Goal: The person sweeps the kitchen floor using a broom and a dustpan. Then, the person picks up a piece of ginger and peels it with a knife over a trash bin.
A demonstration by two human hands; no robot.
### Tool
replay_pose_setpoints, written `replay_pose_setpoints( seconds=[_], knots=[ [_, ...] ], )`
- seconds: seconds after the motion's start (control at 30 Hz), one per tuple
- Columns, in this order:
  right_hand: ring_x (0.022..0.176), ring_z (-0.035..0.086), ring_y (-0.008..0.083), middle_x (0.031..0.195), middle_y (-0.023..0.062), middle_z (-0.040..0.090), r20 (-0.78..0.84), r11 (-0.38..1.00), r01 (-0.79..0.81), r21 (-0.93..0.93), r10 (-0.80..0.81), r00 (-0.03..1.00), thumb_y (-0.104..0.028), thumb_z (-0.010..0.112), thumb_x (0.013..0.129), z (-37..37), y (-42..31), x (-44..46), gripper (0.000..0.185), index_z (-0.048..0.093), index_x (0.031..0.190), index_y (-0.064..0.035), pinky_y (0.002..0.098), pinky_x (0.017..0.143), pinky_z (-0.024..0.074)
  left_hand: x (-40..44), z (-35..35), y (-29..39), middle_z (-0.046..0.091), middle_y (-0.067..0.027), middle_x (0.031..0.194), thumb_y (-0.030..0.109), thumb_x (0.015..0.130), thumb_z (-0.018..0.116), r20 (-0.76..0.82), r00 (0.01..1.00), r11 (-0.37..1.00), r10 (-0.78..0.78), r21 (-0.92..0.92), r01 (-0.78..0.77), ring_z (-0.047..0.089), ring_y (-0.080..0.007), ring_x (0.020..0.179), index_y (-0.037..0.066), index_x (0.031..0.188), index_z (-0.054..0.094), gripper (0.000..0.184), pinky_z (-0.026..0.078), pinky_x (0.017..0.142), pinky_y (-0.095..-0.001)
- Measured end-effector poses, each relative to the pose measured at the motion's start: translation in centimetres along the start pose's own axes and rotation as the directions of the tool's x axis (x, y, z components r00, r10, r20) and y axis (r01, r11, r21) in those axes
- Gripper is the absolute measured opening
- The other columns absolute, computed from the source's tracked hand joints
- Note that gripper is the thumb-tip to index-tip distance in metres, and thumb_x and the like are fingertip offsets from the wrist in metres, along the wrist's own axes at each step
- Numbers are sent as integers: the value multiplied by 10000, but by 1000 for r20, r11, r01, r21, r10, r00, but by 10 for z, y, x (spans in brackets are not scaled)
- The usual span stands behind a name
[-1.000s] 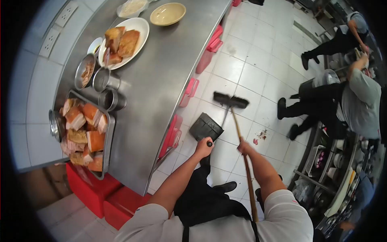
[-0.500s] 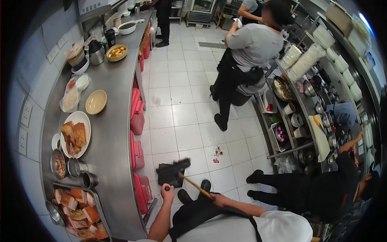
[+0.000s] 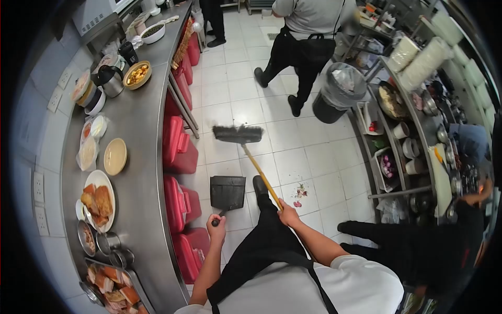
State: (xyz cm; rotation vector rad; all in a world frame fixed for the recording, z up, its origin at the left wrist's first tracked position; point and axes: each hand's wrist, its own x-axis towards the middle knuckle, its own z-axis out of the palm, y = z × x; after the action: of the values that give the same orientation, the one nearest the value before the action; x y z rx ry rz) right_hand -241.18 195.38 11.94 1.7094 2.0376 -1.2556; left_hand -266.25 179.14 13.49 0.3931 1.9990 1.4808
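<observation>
My left hand point(image 3: 217, 228) is closed around the handle of a black dustpan point(image 3: 228, 192), which rests on the white tiled floor. In my right hand point(image 3: 288, 213) is the yellow stick of a broom point(image 3: 260, 170). The dark broom head point(image 3: 238, 134) touches the floor ahead of the dustpan, with bits of dirt along its far edge. To the right of the stick lies a small pile of food scraps point(image 3: 299, 193), with pinkish pieces among them.
On the left runs a steel counter point(image 3: 141, 172) bearing food dishes, with red bins point(image 3: 180, 144) below. A person point(image 3: 308, 42) stands ahead beside a lined trash can point(image 3: 340, 91). Another person point(image 3: 418, 233) is at the loaded shelves point(image 3: 402, 193) on the right.
The broom head has moved forward, away from the dustpan, which now shows uncovered. My view has shifted forward, and the person in grey has moved farther ahead, revealing the trash can.
</observation>
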Motion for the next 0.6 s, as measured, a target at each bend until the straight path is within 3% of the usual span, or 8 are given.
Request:
replay_pose_setpoints(
  seconds=[0.07, 0.1, 0.17, 0.23, 0.37, 0.43, 0.6],
  knots=[
    [1057, 587, 404, 1168, 237, 597, -53, 999, -15, -48, 12, 999, -174, 576, 862, -29, -31, 54, 647, 312, 1453, -185, 437, 920, 469, 40, 19, 2, 427, 32, 684, -11, 789, 669, 24, 999, 999, -26, -20, 26, 416, -78, 658, 80, 713, 451, 248, 364, 590, -241],
    [1038, 594, 410, 1158, 234, 602, -63, 993, -1, -120, -6, 998, -159, 563, 863, -30, -33, 81, 620, 336, 1440, -166, 446, 907, 476, 58, 29, 7, 430, 27, 685, -11, 793, 666, 22, 999, 998, 48, 29, -48, 416, -77, 658, 77, 714, 450, 246, 363, 591, -241],
    [996, 605, 423, 1130, 243, 610, 16, 999, -16, -32, 16, 1000, -144, 563, 861, -31, -27, 155, 602, 356, 1426, -137, 470, 883, 485, 90, 53, 23, 437, 15, 689, -17, 800, 653, 2, 992, 988, 128, 82, -127, 417, -77, 658, 68, 719, 449, 235, 363, 594, -240],
    [916, 623, 443, 1010, 284, 630, -39, 999, 27, -46, -29, 999, -168, 532, 883, -54, -46, 202, 550, 368, 1407, -148, 491, 810, 511, 130, 70, 26, 429, 16, 689, -22, 794, 653, 36, 996, 989, 75, 123, -79, 415, -75, 661, 67, 722, 454, 229, 359, 595, -236],
    [884, 626, 436, 962, 275, 637, -78, 988, 110, -109, -118, 990, -144, 556, 871, -96, -87, 304, 561, 362, 1398, -129, 500, 798, 509, 201, 109, 49, 445, 23, 679, -10, 793, 669, 17, 999, 982, -29, 187, 26, 421, -74, 655, 78, 732, 474, 222, 368, 594, -235],
    [876, 631, 429, 934, 267, 642, -68, 979, 136, -155, -148, 987, -138, 566, 866, -117, -114, 362, 569, 362, 1397, -119, 506, 786, 511, 231, 126, 56, 450, 28, 680, -3, 798, 671, -16, 985, 968, -171, 182, 171, 424, -75, 653, 81, 733, 484, 215, 369, 590, -238],
    [892, 642, 401, 952, 253, 646, -51, 931, 197, -308, -223, 973, -159, 408, 911, -163, -218, 505, 445, 399, 1350, -90, 505, 774, 515, 285, 165, 67, 444, 43, 678, 2, 811, 668, -178, 943, 956, -279, 44, 291, 411, -71, 638, 83, 738, 498, 203, 359, 577, -233]
  ],
)
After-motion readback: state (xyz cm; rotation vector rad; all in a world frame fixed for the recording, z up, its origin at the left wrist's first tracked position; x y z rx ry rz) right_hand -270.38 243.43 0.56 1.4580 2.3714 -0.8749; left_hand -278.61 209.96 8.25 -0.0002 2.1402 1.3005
